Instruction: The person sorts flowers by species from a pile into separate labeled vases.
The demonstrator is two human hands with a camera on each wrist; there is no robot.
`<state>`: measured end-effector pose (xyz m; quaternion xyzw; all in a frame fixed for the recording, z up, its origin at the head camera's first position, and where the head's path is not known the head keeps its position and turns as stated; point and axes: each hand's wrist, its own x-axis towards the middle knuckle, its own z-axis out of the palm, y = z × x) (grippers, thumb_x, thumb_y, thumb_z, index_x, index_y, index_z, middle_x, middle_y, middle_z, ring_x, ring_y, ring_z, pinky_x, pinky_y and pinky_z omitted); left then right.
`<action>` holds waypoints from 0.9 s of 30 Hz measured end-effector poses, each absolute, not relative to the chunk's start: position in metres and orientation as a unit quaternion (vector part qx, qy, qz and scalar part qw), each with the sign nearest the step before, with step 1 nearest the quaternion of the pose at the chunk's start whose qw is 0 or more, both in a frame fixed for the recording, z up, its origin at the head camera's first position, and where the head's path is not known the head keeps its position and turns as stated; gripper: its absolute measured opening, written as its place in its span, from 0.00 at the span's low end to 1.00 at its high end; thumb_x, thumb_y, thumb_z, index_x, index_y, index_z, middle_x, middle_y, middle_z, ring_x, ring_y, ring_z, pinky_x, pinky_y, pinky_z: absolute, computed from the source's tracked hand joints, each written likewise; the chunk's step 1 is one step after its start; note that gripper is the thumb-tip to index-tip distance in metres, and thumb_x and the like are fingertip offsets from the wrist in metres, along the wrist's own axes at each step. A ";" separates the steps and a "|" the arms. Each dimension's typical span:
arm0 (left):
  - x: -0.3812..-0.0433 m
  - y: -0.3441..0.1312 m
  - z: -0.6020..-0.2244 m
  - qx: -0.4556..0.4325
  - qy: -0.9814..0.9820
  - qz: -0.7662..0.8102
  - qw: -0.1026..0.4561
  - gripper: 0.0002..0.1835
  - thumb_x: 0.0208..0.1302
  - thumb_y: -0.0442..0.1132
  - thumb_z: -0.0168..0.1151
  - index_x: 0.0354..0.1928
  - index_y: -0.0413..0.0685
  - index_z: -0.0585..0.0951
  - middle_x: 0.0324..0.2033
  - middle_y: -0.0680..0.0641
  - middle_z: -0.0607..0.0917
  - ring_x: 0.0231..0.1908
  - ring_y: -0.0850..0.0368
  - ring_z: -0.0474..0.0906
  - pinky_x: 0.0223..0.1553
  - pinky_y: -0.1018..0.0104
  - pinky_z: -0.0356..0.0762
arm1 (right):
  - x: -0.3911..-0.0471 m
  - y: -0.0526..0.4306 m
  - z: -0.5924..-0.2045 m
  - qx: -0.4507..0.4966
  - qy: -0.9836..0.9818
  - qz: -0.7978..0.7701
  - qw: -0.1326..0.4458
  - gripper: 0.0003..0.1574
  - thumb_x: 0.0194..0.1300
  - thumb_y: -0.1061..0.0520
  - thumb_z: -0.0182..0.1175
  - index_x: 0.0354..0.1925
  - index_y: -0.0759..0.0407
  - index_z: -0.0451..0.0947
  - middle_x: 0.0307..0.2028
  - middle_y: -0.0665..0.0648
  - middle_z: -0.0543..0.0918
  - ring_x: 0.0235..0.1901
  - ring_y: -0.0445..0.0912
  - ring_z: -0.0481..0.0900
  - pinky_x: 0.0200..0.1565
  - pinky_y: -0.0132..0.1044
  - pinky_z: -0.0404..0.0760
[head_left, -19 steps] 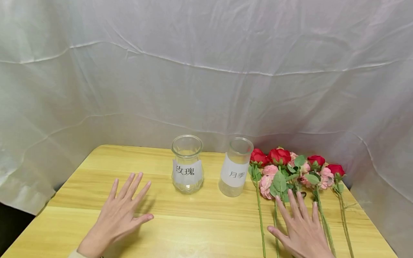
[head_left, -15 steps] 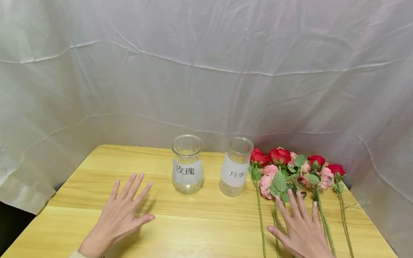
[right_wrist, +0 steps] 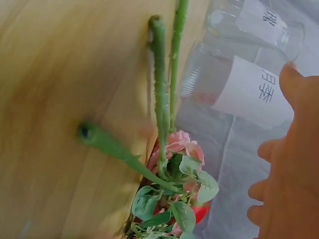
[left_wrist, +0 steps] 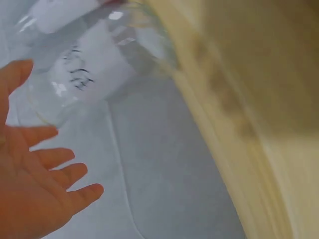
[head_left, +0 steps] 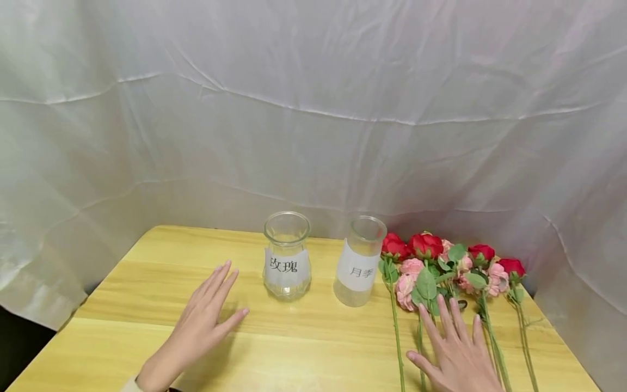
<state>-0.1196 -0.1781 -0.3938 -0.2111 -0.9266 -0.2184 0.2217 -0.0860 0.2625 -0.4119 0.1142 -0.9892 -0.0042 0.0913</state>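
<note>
My left hand hovers over the table left of a round-bellied glass vase, its fingers straight and thumb spread; it holds nothing. That vase bears a white label with black characters. My right hand is spread above the flower stems at the right, also holding nothing. Beyond its fingertips lie red roses and pink flowers with green leaves. Between the hands, farther back, stands a straight glass vase with its own white label. In the right wrist view, cut green stems show beside the labelled vase.
The wooden table has a back edge close behind both vases. A pale cloth curtain hangs behind and to both sides. One flower stem lies near the table's right edge.
My left hand has moved slightly right, toward the round-bellied vase, and turned a little with its fingers closer together. My right hand stays about where it was. The head view has tilted slightly up.
</note>
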 end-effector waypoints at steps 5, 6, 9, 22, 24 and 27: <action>-0.131 -0.164 -0.381 -0.168 -0.900 -0.352 0.193 0.38 0.58 0.47 0.62 0.66 0.41 0.58 0.65 0.40 0.58 0.62 0.40 0.55 0.56 0.40 0.54 | -0.084 0.260 -0.408 0.125 -0.983 0.063 0.117 0.49 0.59 0.35 0.54 0.67 0.59 0.53 0.66 0.69 0.48 0.66 0.60 0.36 0.59 0.55 0.25; -0.134 -0.162 -0.379 -0.159 -0.893 -0.377 0.187 0.38 0.58 0.46 0.62 0.67 0.42 0.57 0.64 0.39 0.59 0.61 0.39 0.56 0.56 0.40 0.55 | -0.084 0.260 -0.406 0.127 -0.980 0.086 0.122 0.48 0.59 0.38 0.55 0.67 0.61 0.53 0.65 0.70 0.50 0.65 0.61 0.40 0.60 0.57 0.32; -0.144 -0.157 -0.376 -0.136 -0.868 -0.445 0.172 0.37 0.59 0.45 0.61 0.66 0.42 0.57 0.63 0.39 0.60 0.60 0.40 0.57 0.56 0.43 0.57 | -0.085 0.256 -0.400 0.124 -0.970 0.160 0.131 0.45 0.60 0.42 0.57 0.67 0.61 0.54 0.64 0.69 0.55 0.62 0.64 0.53 0.55 0.63 0.54; -0.191 -0.135 -0.364 -0.109 -0.810 -0.566 0.109 0.45 0.53 0.46 0.66 0.67 0.42 0.53 0.63 0.40 0.60 0.61 0.46 0.57 0.58 0.51 0.58 | -0.111 0.246 -0.390 0.076 -0.918 0.377 0.093 0.28 0.64 0.51 0.55 0.59 0.62 0.66 0.51 0.63 0.75 0.46 0.55 0.76 0.44 0.42 0.76; -0.194 -0.132 -0.362 -0.101 -0.804 -0.578 0.093 0.46 0.52 0.47 0.67 0.67 0.43 0.52 0.63 0.41 0.61 0.61 0.46 0.58 0.58 0.51 0.57 | -0.115 0.246 -0.391 0.071 -0.912 0.395 0.083 0.27 0.64 0.52 0.55 0.58 0.62 0.67 0.50 0.62 0.76 0.46 0.53 0.76 0.43 0.38 0.76; -0.198 -0.129 -0.361 -0.095 -0.798 -0.590 0.080 0.47 0.51 0.48 0.67 0.67 0.43 0.52 0.63 0.42 0.61 0.60 0.46 0.58 0.58 0.51 0.57 | -0.123 0.244 -0.395 0.058 -0.906 0.413 0.073 0.25 0.64 0.53 0.55 0.57 0.62 0.68 0.50 0.60 0.77 0.47 0.51 0.76 0.43 0.34 0.76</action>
